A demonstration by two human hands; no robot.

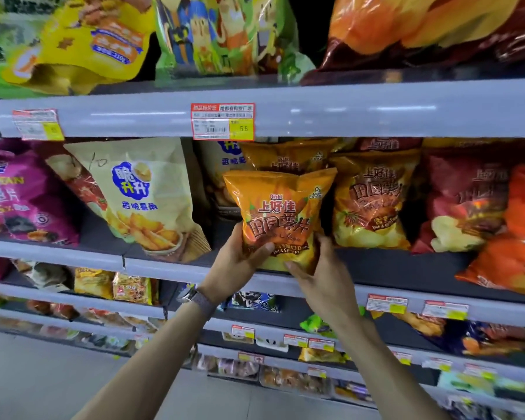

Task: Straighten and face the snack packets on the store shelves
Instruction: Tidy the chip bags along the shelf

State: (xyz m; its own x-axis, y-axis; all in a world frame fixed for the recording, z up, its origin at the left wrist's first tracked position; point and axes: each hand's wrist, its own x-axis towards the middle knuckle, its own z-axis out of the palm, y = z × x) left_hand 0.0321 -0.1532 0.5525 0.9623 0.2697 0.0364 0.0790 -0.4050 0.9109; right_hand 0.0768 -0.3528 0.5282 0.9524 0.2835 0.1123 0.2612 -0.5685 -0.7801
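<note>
In the head view, an orange chip packet (278, 219) is held upright at the front of the middle shelf (406, 294), its printed face turned outward and its bottom edge just above the shelf rail. The lower left corner is gripped by the left hand (237, 265), with the thumb laid across the front; the lower right edge is clasped by the right hand (319, 274), whose fingers are curled round the side. More packets of the same kind are seen behind it, a matching packet (373, 201) stands just to the right, and a beige fries bag (146, 195) leans to the left. The packet is judged to be light, air-filled and soft, with slick film and brittle contents, so squeezing the middle is best avoided. A hold at the bottom corners or side seams is judged safest for squaring it up.
</note>
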